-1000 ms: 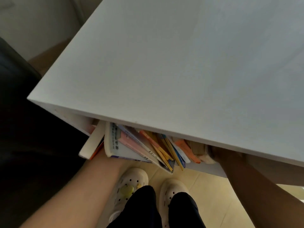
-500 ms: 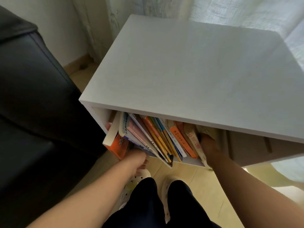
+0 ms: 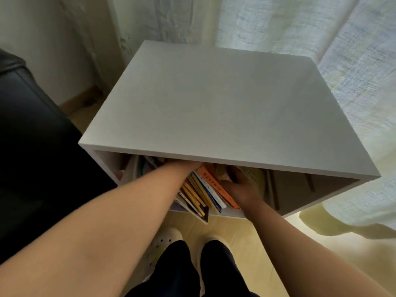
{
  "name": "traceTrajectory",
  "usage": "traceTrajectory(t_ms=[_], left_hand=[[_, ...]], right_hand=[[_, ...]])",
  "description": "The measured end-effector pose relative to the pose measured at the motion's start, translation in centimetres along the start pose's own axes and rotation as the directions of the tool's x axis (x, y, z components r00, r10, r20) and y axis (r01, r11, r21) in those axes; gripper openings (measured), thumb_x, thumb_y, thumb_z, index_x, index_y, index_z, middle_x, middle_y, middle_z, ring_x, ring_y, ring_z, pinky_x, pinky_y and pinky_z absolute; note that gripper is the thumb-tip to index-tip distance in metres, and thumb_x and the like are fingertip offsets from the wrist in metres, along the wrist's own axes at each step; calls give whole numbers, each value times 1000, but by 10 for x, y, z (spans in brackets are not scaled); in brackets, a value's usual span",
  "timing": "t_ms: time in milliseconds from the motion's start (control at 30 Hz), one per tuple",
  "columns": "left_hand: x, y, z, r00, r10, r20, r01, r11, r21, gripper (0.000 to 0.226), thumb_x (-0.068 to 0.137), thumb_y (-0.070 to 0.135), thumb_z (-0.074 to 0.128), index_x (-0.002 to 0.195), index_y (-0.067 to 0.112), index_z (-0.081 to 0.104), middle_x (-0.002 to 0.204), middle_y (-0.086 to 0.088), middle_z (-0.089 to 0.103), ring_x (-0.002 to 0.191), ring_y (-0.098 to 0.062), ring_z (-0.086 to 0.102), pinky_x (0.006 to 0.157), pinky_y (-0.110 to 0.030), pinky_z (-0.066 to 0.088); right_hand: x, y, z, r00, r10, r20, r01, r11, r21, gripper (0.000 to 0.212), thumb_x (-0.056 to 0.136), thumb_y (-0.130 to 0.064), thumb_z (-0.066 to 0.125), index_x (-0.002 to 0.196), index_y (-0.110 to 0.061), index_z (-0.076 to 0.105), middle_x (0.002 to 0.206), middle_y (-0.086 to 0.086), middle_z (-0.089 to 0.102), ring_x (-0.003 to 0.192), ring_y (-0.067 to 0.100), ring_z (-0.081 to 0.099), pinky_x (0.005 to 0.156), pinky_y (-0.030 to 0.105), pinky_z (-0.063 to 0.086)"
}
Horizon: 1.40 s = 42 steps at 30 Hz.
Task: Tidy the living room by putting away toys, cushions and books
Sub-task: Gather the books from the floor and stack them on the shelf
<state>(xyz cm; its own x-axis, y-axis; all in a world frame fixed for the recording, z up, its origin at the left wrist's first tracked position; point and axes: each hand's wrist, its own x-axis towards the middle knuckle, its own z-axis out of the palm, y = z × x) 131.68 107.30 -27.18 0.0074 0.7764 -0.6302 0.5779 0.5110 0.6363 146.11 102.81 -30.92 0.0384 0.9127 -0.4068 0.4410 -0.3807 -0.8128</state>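
A row of thin books (image 3: 205, 189) leans to the left inside the white open-front cabinet (image 3: 225, 108). Orange, yellow and blue spines show. My left hand (image 3: 184, 167) reaches in over the tops of the books, and the cabinet's top board hides its fingers. At the right end of the row, my right hand (image 3: 242, 187) grips a pale book (image 3: 256, 179), thumb on its near side and fingers behind it.
A black leather sofa (image 3: 32, 146) stands close against the cabinet's left side. Pale curtains (image 3: 278, 22) hang behind and to the right. The right half of the cabinet's inside is dim. My feet in white shoes (image 3: 169, 239) stand on the beige tiled floor.
The view has pulled back and up from the cabinet. My left hand went from under the books' front edges up into the shelf above them. My right hand stays at the row's right end.
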Motion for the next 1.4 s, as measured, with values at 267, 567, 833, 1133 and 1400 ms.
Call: traceTrajectory(t_ms=[267, 567, 833, 1133, 1400], left_hand=[[5, -4, 13, 999, 15, -44, -12, 998, 62, 29, 100, 32, 35, 78, 18, 47, 74, -1, 50, 69, -14, 52, 64, -22, 43], [-14, -8, 8, 960, 249, 129, -280, 860, 426, 21, 97, 17, 43, 77, 17, 46, 73, 3, 43, 76, -13, 48, 58, -18, 33], [-70, -33, -49, 869, 480, -116, -105, 410, 906, 51, 91, 50, 44, 134, 22, 39, 134, -4, 48, 121, -24, 47, 86, -29, 39], [-88, -99, -69, 785, 533, -317, -164, 672, 722, 86, 83, 33, 63, 150, 21, 9, 150, -10, 22, 122, -28, 50, 87, -34, 53], [-74, -91, -52, 741, 339, -580, -152, 926, 346, 53, 84, 16, 63, 132, 17, 42, 144, -4, 36, 123, -26, 48, 89, -35, 48]], right_hand=[[9, 13, -4, 995, -60, -74, 51, 992, -116, 53, 82, -39, 65, 132, -28, 49, 135, 2, 52, 124, 21, 49, 99, 36, 42], [0, 9, 9, 994, 29, -110, -82, 853, -516, 70, 84, -34, 59, 143, -23, 23, 143, 11, 32, 130, 35, 35, 101, 48, 39], [-16, -18, 10, 994, 79, -71, -103, 875, -473, 79, 83, -34, 59, 148, -22, 14, 144, 14, 31, 129, 38, 38, 105, 48, 37], [-19, -29, 19, 988, 97, -117, -141, 875, -463, 76, 83, -33, 60, 144, -13, 20, 143, 15, 33, 132, 37, 32, 104, 43, 32], [-23, -32, 26, 984, 100, -149, -158, 874, -459, 73, 84, -30, 58, 143, -11, 20, 142, 19, 30, 132, 40, 28, 106, 45, 28]])
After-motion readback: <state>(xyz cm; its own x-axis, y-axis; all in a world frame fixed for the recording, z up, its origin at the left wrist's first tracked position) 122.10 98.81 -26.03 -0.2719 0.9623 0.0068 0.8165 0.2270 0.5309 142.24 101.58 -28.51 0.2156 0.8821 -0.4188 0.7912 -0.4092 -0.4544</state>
